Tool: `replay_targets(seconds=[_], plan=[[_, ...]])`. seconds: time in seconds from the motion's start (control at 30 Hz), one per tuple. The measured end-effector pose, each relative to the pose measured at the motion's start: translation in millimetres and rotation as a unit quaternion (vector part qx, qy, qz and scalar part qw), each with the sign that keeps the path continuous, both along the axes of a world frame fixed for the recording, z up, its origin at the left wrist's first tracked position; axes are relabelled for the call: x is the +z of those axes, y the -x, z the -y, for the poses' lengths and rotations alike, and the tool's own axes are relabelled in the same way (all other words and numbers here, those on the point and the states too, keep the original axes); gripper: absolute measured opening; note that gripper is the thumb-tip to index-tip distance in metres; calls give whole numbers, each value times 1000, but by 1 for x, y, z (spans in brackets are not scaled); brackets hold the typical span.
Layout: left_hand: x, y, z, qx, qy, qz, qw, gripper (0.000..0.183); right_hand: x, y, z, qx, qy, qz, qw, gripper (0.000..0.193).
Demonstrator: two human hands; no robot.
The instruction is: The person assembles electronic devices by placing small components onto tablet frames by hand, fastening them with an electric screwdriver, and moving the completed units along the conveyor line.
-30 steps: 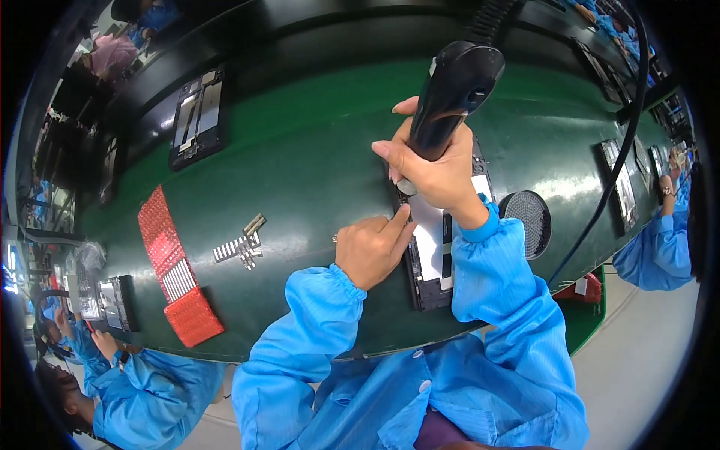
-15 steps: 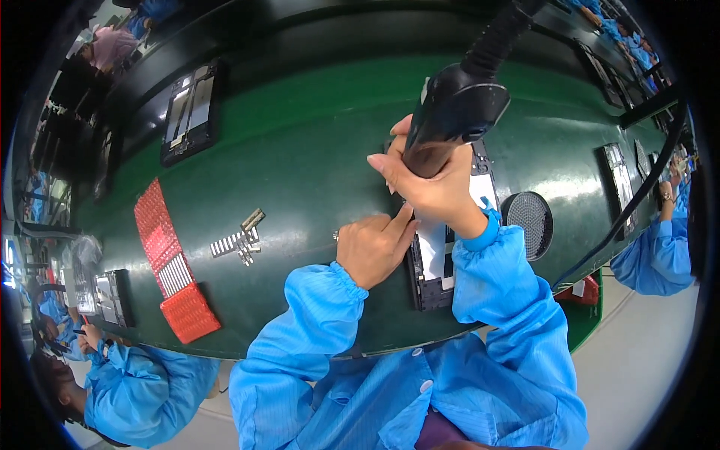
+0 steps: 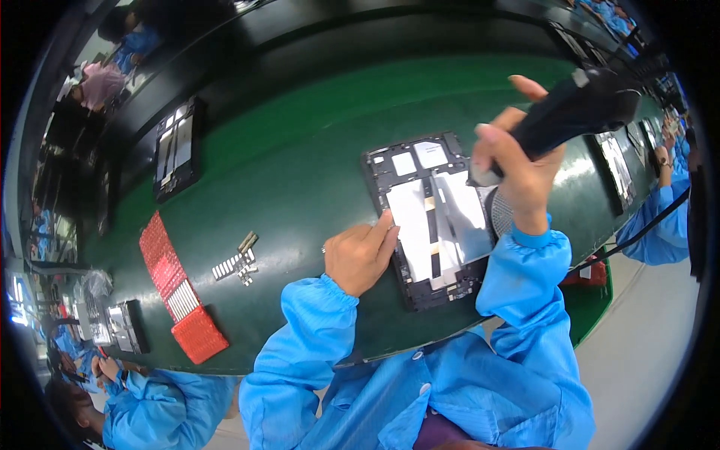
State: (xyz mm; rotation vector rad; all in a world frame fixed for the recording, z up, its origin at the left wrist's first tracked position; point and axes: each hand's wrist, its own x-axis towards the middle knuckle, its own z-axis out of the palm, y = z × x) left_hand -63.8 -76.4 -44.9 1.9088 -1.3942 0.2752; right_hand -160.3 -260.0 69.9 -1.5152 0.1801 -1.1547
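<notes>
My right hand [image 3: 525,169] is closed round a black electric screwdriver [image 3: 574,112], raised and tilted over the right side of an opened tablet-like device [image 3: 416,180]. The screwdriver's greyish lower end points down and left; its bit cannot be made out. The device lies on the green table with black frame, silver-white panels and dark strips showing. My left hand [image 3: 360,251] rests at its left edge, index finger and thumb stretched out, the fingertip touching the edge. A round dark gridded tray [image 3: 501,214] stands partly hidden behind my right wrist.
Small metal pieces [image 3: 238,264] lie in a loose pile at left, beside a red bubble-wrap pouch [image 3: 199,334] with strips in it. Similar devices stand at far left [image 3: 176,150] and right [image 3: 616,169]. A cable [image 3: 637,236] crosses at right. Co-workers sit on both sides.
My right hand has lifted the screwdriver off the device and swung it right, uncovering the device's panels. My left hand has stayed by the left edge.
</notes>
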Motion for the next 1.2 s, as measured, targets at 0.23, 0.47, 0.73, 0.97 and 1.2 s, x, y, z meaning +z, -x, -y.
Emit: replay_targets(seconds=[0.23,0.47,0.73,0.97,1.2], plan=[[7,13,-8,-66,3,65,996,28,-38,81,64,-111,-61,27,992,39],[15,66,0,-277,-50,-29,959,43,-54,83,76,-160,-88,26,983,36],[12,70,4,-273,-66,1,960,34,-61,83,81,-139,-69,-27,988,39],[13,69,4,-277,-80,4,958,28,-65,83,82,-130,-58,-46,989,38],[11,69,2,-276,-64,-3,959,28,-61,79,76,-139,-70,-38,987,38]])
